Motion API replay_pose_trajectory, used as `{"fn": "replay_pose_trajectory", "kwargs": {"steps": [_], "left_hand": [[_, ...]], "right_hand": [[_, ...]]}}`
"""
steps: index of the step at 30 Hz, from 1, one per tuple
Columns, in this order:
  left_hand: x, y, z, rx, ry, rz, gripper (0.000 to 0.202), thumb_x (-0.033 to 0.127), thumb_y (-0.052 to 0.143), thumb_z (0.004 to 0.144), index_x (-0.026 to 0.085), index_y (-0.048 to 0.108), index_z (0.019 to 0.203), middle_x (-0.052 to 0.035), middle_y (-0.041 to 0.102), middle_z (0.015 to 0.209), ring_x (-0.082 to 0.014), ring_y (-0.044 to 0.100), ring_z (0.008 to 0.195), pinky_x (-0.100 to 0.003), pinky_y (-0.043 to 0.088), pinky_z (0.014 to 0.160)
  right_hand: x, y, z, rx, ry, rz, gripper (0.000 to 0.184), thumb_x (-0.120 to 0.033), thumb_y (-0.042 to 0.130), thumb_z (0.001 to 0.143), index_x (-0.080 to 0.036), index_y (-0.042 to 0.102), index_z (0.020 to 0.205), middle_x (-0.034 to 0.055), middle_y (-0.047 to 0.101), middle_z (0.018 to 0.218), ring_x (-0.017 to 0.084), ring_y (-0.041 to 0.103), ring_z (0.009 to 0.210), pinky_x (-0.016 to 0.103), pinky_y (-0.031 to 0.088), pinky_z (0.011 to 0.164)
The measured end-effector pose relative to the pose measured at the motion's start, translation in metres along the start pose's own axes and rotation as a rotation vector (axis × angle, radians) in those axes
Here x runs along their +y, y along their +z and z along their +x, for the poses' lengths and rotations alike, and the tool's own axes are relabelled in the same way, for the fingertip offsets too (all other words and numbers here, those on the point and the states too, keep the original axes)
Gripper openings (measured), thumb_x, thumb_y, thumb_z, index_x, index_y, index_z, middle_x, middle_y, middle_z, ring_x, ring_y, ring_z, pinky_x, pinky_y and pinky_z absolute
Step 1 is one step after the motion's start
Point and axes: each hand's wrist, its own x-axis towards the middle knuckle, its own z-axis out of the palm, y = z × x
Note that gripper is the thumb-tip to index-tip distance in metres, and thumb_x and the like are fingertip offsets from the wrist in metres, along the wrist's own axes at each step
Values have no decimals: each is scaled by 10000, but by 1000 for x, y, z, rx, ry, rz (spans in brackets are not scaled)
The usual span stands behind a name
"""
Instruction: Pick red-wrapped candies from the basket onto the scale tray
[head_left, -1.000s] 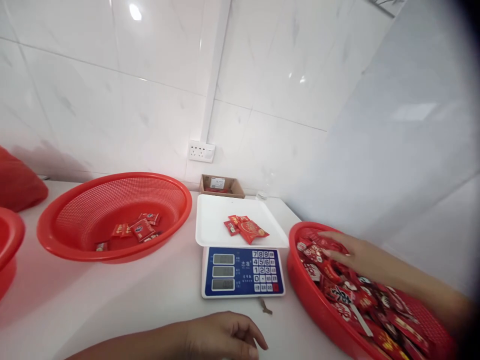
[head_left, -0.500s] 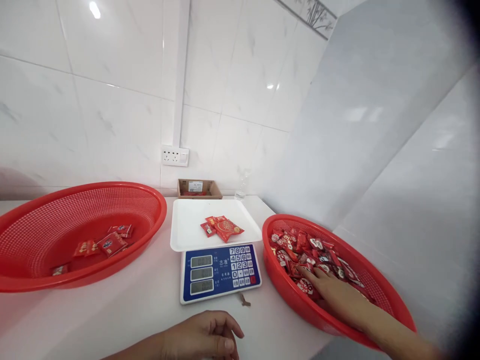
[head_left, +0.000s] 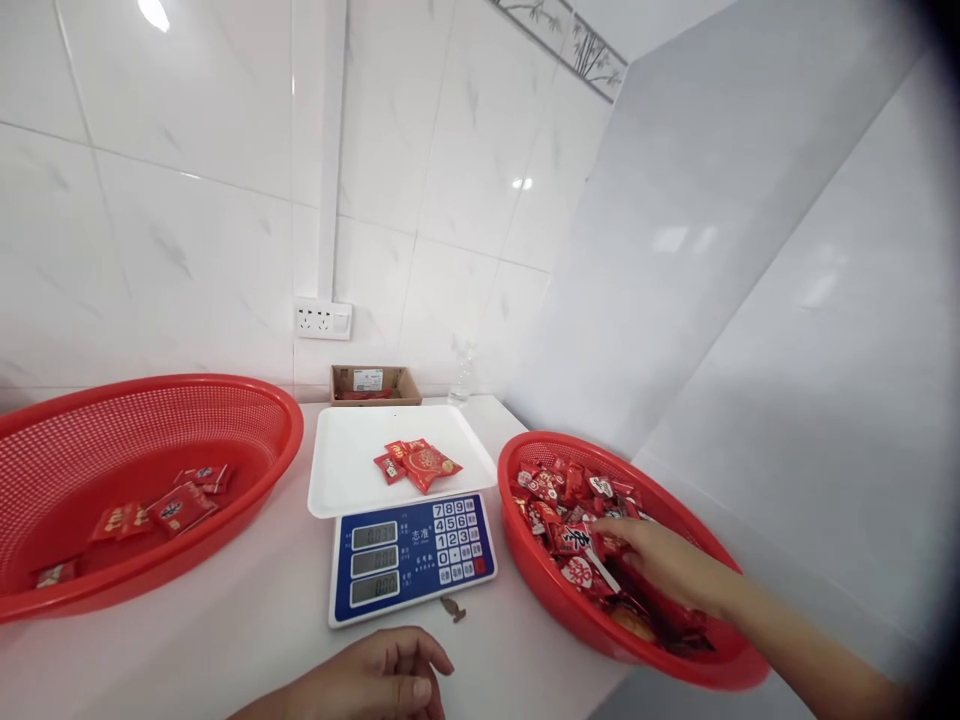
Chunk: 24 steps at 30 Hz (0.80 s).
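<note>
Quick tally by kind

We count one left hand [head_left: 375,675], one right hand [head_left: 652,560]: two total. Red baskets, two: left basket [head_left: 210,425], right basket [head_left: 551,590]. One scale [head_left: 421,555], one white tray [head_left: 349,450], three displays [head_left: 374,560]. Packets: we get at least three on the tray [head_left: 429,465], at least four in the left basket, right basket too jumbled to count. Singles: cardboard box [head_left: 407,390], clear bottle [head_left: 462,380], wall socket [head_left: 322,319], brown scrap [head_left: 453,608], table [head_left: 247,610].

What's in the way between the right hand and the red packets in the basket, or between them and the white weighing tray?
Nothing visible blocks the right hand: its fingers reach in among the red packets. Between those packets and the white weighing tray, the left rim of the red mesh basket stands in the way.
</note>
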Motion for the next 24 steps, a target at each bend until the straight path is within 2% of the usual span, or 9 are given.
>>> {"fn": "replay_pose_trajectory", "kwargs": {"steps": [6, 10, 12, 16, 19, 21, 24], "left_hand": [[-1, -4, 2, -41, -7, 28, 484, 423, 796, 655, 137, 611, 997, -53, 668, 846, -120, 615, 736, -245, 391, 685], [4, 2, 0, -13, -16, 27, 486, 433, 792, 654, 132, 603, 985, -50, 660, 831, -131, 627, 716, -272, 418, 703], [5, 5, -2, 1, -23, 19, 483, 431, 791, 654, 131, 602, 983, -47, 655, 824, -132, 628, 712, -283, 431, 713], [7, 6, -4, -21, -15, 66, 480, 433, 786, 660, 135, 610, 993, -49, 654, 835, -138, 626, 736, -287, 438, 723], [8, 5, -5, -39, -17, 123, 489, 449, 777, 666, 136, 615, 1004, -57, 659, 853, -141, 623, 757, -281, 429, 726], [10, 5, -5, -41, -17, 137, 500, 462, 777, 662, 137, 615, 1006, -58, 660, 856, -138, 619, 754, -277, 425, 723], [10, 6, -6, -41, -19, 125, 497, 460, 776, 663, 137, 614, 1004, -56, 655, 857, -141, 621, 762, -288, 432, 736]], "right_hand": [[12, -25, 9, 109, 29, 147, 395, -301, 438, 724, -226, 657, 1044, 53, 685, 1152, 273, 630, 1060, 371, 502, 916], [9, -35, 7, 208, 130, 96, 418, -326, 373, 799, -204, 603, 1126, 92, 656, 1192, 307, 600, 1096, 461, 450, 967], [1, -34, 5, 203, 146, 51, 445, -350, 376, 825, -186, 588, 1179, 111, 625, 1240, 329, 566, 1140, 490, 411, 994], [-21, -13, -3, -1, 25, 40, 456, -375, 511, 794, -247, 604, 1222, 47, 569, 1329, 291, 494, 1239, 420, 395, 1030], [-32, 13, -5, -204, -83, -61, 533, -219, 598, 690, -293, 628, 1216, 31, 503, 1398, 296, 441, 1287, 426, 368, 1050], [-33, 27, -4, -225, -149, -162, 546, -150, 566, 678, -287, 644, 1201, 53, 501, 1398, 302, 435, 1289, 445, 347, 1056], [-26, 34, 4, -115, -160, -179, 451, -155, 509, 737, -263, 669, 1145, 66, 596, 1288, 282, 518, 1208, 419, 392, 1012]]}}
